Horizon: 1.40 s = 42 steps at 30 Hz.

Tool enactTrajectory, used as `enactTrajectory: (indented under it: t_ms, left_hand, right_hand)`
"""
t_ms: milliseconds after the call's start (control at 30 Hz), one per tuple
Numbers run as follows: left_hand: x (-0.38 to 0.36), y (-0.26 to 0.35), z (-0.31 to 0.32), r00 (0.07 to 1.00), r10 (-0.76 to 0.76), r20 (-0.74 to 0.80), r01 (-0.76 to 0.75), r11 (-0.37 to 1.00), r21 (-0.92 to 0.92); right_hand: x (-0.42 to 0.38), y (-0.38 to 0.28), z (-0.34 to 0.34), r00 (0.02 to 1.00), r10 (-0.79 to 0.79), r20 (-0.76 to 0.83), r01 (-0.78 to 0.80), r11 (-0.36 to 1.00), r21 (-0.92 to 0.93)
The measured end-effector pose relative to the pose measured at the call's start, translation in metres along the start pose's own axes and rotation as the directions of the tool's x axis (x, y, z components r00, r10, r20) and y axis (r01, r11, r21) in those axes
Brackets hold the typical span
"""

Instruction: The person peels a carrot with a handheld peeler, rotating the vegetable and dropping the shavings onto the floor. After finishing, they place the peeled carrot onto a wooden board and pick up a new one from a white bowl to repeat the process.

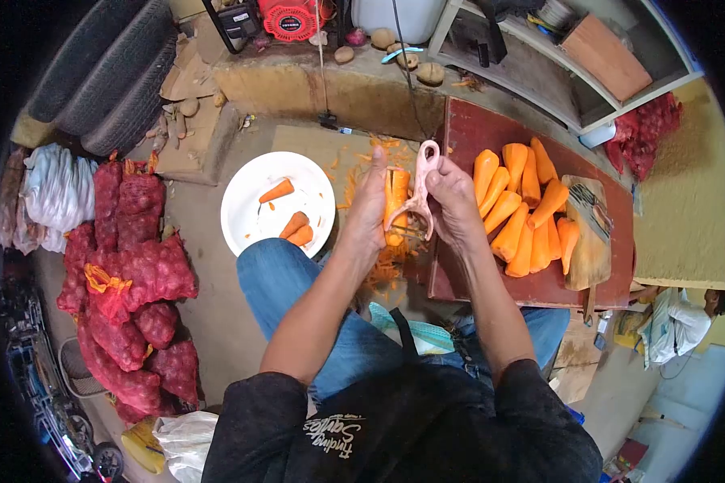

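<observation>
My left hand (367,205) is closed around a carrot (395,193), held upright in front of me. In my right hand (453,199) is a pinkish-white peeler (424,173), its blade end against the lower part of the carrot. Below them, orange peelings (385,274) lie scattered on the floor. To the left, a white basin (240,175) holds several unpeeled-looking carrot pieces (277,191). On the right, peeled carrots (503,211) are heaped on a red board (469,133).
A wooden cutting board (582,262) with a knife (596,211) lies beside the heap. Red mesh sacks (141,278) are piled at left, under stacked tyres (129,88). A shelf (532,60) and a red machine (290,20) stand at the back. Another person (677,322) is at far right.
</observation>
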State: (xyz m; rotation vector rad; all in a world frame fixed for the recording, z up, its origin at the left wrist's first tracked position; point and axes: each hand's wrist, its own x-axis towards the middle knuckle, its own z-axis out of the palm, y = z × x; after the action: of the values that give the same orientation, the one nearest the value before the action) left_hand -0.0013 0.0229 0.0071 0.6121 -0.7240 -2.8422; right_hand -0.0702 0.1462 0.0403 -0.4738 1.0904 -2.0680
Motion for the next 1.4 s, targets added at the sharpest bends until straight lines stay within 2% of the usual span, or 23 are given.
enactTrajectory:
  t_ms: [200,233,333,367,400,467,500,600,700,833,933,1033,1100,1133,1167,1200,1233,1333,1367,1400]
  left_hand:
    - [-0.011,0.023,0.001,0.998,0.042,0.049,-0.040,0.999,-0.031]
    - [-0.010,0.020,0.009,0.997,0.049,-0.060,-0.053,0.996,-0.076]
    - [-0.012,0.018,0.002,0.997,0.054,0.053,-0.056,0.997,0.044]
    - [-0.008,0.012,0.002,0.998,0.049,-0.025,-0.048,0.998,0.045]
    - [-0.010,0.011,0.002,1.000,0.022,-0.020,-0.021,0.999,0.048]
    - [-0.018,0.013,0.006,1.000,-0.028,-0.007,0.028,0.998,0.057]
    - [-0.021,0.014,0.014,0.997,-0.012,-0.071,0.018,0.996,0.087]
    - [-0.016,0.014,0.009,0.995,0.013,-0.097,-0.004,0.996,0.094]
    - [-0.012,0.019,0.006,0.961,0.228,-0.159,-0.177,0.943,0.280]
    - [-0.006,0.021,0.002,0.973,0.164,-0.165,-0.140,0.979,0.148]
    - [-0.014,0.020,0.013,0.986,0.065,-0.154,-0.061,0.998,0.032]
    - [-0.012,0.022,0.009,0.992,0.033,-0.119,-0.031,0.999,0.023]
    - [-0.010,0.016,-0.001,1.000,-0.020,-0.022,0.020,1.000,0.008]
    - [-0.012,0.016,0.001,0.998,-0.049,0.027,0.049,0.999,0.003]
    - [-0.008,0.011,-0.003,0.995,-0.093,-0.036,0.092,0.995,-0.031]
    - [-0.010,0.011,-0.002,0.995,-0.084,-0.044,0.084,0.996,-0.006]
    - [-0.011,0.012,-0.001,0.996,-0.070,-0.051,0.071,0.997,0.017]
    - [-0.009,0.017,0.001,0.994,-0.010,-0.108,0.017,0.998,0.068]
    - [-0.010,0.015,0.000,0.990,0.008,-0.138,0.003,0.997,0.078]
    - [-0.012,0.014,0.000,0.991,0.027,-0.134,-0.021,0.999,0.045]
  right_hand:
    - [0.028,0.004,0.014,0.996,0.009,0.089,-0.008,1.000,-0.010]
    - [0.035,0.006,0.013,0.998,-0.035,0.055,0.036,0.999,-0.033]
    - [0.055,-0.002,-0.003,0.995,-0.069,0.066,0.068,0.998,0.019]
    - [0.063,-0.006,-0.008,0.997,-0.070,0.011,0.070,0.997,0.020]
    - [0.068,-0.013,-0.012,0.997,-0.074,0.021,0.074,0.997,0.011]
    - [0.085,-0.014,-0.026,0.978,-0.193,-0.074,0.191,0.981,-0.034]
    - [0.085,-0.021,-0.030,0.970,-0.199,-0.138,0.198,0.980,-0.022]
    - [0.064,-0.043,-0.031,0.969,-0.229,-0.091,0.224,0.972,-0.068]
    - [0.015,-0.034,-0.005,0.985,-0.168,-0.049,0.161,0.978,-0.131]
    - [-0.013,-0.004,0.009,0.998,-0.061,0.023,0.064,0.982,-0.178]
    - [-0.003,-0.001,0.014,0.999,-0.036,0.030,0.037,0.999,-0.037]
    - [0.020,-0.002,0.009,0.996,-0.091,0.018,0.090,0.995,0.031]
    - [0.044,-0.005,-0.007,0.995,-0.101,0.017,0.099,0.990,0.103]
    - [0.056,-0.008,-0.009,0.991,-0.134,-0.015,0.135,0.989,0.063]
    - [0.064,-0.011,-0.012,0.985,-0.163,-0.049,0.164,0.986,0.022]
    - [0.069,-0.012,-0.014,0.979,-0.190,-0.080,0.189,0.982,-0.021]
    - [0.072,-0.016,-0.017,0.966,-0.254,-0.039,0.253,0.967,-0.027]
    - [0.060,-0.029,-0.022,0.946,-0.287,-0.148,0.289,0.957,-0.008]
    - [0.043,-0.034,-0.021,0.969,-0.228,-0.093,0.228,0.974,-0.012]
    - [0.025,-0.030,-0.014,0.975,-0.186,-0.120,0.184,0.983,-0.022]
